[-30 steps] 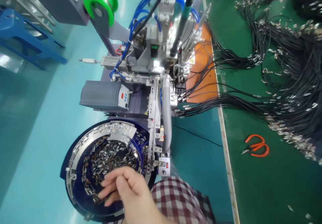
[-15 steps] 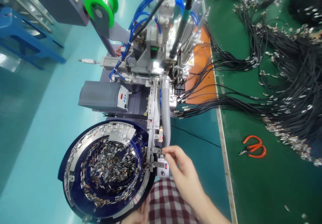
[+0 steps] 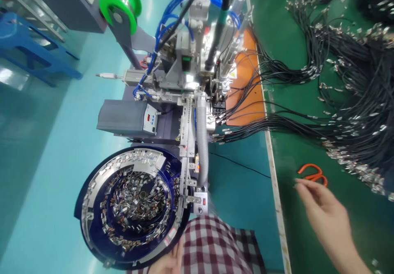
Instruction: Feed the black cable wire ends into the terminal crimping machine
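Observation:
My right hand is over the green table, thumb and fingertips pinched together. What the pinch holds, if anything, is too small to make out. Just beyond the fingertips lie orange-handled cutters, partly covered by the hand. My left hand is low at the bottom edge, beside the rim of the dark blue feeder bowl. Its visible fingers look stretched out, and part of the hand is hidden by the bowl. Many small metal terminals fill the bowl.
A metal feed rail runs from the bowl to the machine. Beside it stands a grey ribbed hose above a small control box. Bundles of black cables with metal ends spread over the green table.
My right hand has moved right, from the end of the feed rail to the cutters on the green table. My left hand stays by the bowl.

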Available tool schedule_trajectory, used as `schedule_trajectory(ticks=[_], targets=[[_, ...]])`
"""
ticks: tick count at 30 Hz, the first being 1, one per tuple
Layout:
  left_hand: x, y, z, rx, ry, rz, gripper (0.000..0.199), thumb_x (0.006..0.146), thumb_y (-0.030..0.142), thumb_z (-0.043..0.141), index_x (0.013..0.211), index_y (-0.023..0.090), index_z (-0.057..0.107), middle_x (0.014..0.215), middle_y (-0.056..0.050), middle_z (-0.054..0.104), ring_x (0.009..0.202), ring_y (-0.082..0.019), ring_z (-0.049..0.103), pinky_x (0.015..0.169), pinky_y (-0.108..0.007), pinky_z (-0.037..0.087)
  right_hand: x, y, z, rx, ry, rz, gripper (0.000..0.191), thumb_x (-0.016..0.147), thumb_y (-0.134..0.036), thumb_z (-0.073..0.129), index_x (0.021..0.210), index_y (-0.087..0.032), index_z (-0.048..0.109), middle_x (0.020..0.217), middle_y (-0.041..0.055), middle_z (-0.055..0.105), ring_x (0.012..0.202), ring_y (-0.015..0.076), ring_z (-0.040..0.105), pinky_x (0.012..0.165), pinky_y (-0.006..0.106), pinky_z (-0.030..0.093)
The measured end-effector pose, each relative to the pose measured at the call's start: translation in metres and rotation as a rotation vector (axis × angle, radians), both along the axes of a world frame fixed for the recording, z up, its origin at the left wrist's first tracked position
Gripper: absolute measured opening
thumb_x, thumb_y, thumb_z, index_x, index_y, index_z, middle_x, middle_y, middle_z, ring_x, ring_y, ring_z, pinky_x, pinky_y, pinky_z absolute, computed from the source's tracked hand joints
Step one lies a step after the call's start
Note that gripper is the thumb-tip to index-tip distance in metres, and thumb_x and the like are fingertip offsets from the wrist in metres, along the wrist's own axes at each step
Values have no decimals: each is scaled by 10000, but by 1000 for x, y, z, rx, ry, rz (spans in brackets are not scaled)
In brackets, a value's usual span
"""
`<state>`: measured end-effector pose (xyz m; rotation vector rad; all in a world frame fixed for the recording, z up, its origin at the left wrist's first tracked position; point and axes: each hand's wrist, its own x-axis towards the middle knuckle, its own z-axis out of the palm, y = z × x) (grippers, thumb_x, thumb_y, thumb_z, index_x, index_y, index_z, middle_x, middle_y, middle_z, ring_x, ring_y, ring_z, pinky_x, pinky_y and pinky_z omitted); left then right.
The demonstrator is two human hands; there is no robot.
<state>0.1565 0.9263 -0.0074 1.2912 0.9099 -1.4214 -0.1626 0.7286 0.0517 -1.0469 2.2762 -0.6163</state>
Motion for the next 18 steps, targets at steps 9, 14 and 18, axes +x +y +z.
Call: schedule_trajectory(ticks=[9,14,18], targets=[[-1,2,-3,-35,-114,12,412,880,351,553,1269,225,498,1237,-109,579,1089,-263,577,888,-473,498,195,97,-59,484,-1328,-265,676,713,-732,508,1036,-166,687,1165,117,655,1126,259,570,954,361,416],[2,-2,-2,-39,-105,-33,281,860,322,586,1129,239,585,1255,-79,567,1113,-258,552,891,-452,490,211,100,-63,523,-1485,-361,702,712,-754,472,1030,-166,686,1078,108,692,1078,234,601,942,343,412],[2,-5,3,-59,-112,-57,270,866,313,580,1118,218,583,1240,-85,567,1112,-257,548,897,-459,482,215,94,-45,463,-1490,-299,648,760,-709,471,1056,-172,681,1032,90,707,1036,229,612,912,340,427]])
